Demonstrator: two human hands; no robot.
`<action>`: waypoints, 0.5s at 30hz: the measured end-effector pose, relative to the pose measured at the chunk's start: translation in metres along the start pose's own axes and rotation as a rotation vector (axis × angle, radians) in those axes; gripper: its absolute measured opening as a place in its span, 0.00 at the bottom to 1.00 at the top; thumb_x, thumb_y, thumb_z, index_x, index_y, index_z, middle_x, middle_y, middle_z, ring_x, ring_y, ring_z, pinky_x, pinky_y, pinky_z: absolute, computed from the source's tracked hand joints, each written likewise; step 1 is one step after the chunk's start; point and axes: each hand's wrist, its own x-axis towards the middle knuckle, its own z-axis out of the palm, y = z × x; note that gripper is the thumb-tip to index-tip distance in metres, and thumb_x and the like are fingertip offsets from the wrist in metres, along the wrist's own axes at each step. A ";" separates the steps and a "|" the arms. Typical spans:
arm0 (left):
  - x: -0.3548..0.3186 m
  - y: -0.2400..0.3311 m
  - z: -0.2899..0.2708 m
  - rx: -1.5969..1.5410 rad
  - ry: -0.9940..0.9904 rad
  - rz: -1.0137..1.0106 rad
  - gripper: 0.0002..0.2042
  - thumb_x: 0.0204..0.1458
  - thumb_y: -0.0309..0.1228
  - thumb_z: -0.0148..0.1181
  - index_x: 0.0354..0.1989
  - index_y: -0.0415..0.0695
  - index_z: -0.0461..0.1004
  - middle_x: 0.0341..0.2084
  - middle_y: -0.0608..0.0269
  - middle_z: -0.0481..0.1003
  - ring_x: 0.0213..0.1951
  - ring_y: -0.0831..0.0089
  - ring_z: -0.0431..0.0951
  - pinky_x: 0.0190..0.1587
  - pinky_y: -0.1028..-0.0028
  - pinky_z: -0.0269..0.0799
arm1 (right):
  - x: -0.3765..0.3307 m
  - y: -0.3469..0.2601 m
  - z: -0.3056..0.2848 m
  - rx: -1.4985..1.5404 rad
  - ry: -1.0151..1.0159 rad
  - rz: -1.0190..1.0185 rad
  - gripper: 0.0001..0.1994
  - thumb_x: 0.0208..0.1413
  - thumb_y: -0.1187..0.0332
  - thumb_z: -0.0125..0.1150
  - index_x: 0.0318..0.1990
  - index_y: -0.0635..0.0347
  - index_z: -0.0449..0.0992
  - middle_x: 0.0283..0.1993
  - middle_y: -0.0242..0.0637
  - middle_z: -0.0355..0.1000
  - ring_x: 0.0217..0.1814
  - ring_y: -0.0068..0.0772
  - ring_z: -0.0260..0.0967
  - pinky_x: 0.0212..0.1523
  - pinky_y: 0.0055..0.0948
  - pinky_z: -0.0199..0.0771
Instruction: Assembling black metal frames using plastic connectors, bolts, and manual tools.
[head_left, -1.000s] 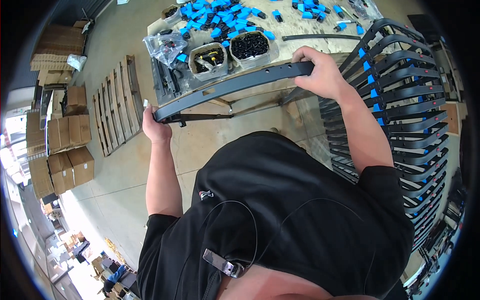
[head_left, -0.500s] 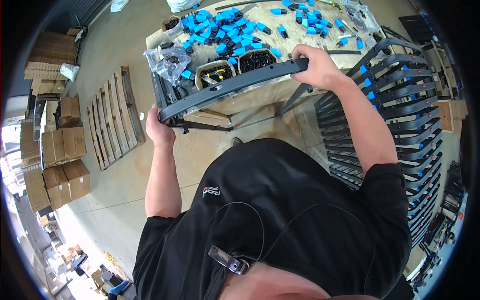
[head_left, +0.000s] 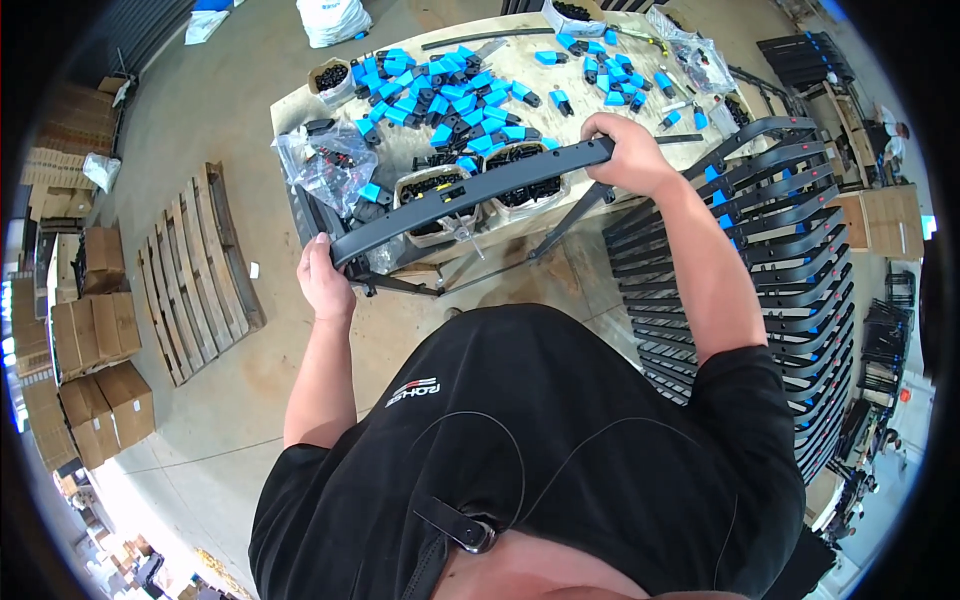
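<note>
Both hands have a closed grip on one long black bar (head_left: 470,195), held level just above the near edge of the worktop (head_left: 300,100): the left hand (head_left: 322,280) wraps its lower left end, the right hand (head_left: 625,150) clasps its upper right end. Far left, cardboard boxes (head_left: 95,330) sit on the floor beside a wooden pallet (head_left: 205,265). A clear plastic bag (head_left: 320,165) of small parts lies at the worktop's left corner. Under the bar stand two tubs (head_left: 425,190) of dark pieces, and blue and black clips (head_left: 440,95) are scattered behind. To the right, a stack of similar black bars (head_left: 770,270) stands just beside the worktop.
</note>
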 end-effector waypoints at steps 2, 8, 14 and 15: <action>-0.002 0.003 0.001 0.016 0.002 -0.018 0.11 0.62 0.37 0.56 0.31 0.43 0.75 0.24 0.74 0.69 0.26 0.84 0.64 0.27 0.79 0.57 | -0.002 0.003 0.001 -0.061 0.047 -0.029 0.23 0.34 0.72 0.73 0.44 0.52 0.76 0.46 0.37 0.74 0.51 0.43 0.71 0.52 0.38 0.71; -0.004 0.002 -0.004 0.091 0.074 0.013 0.11 0.62 0.36 0.57 0.30 0.42 0.74 0.25 0.71 0.70 0.29 0.82 0.66 0.31 0.78 0.62 | -0.043 0.021 0.034 -0.042 0.675 -0.238 0.32 0.38 0.71 0.77 0.55 0.58 0.71 0.53 0.44 0.71 0.59 0.46 0.68 0.61 0.38 0.66; -0.028 0.062 0.056 0.680 0.131 0.644 0.08 0.57 0.29 0.62 0.32 0.37 0.74 0.30 0.60 0.75 0.36 0.65 0.74 0.44 0.67 0.70 | -0.127 0.121 0.126 0.447 0.189 0.175 0.11 0.54 0.68 0.67 0.41 0.63 0.75 0.38 0.40 0.74 0.41 0.36 0.74 0.44 0.35 0.74; -0.032 0.073 0.072 0.816 0.061 0.759 0.08 0.55 0.29 0.63 0.33 0.37 0.75 0.30 0.57 0.76 0.36 0.61 0.76 0.44 0.65 0.70 | -0.124 0.105 0.126 0.466 0.057 0.057 0.09 0.54 0.70 0.65 0.40 0.63 0.75 0.37 0.40 0.73 0.39 0.34 0.74 0.42 0.34 0.75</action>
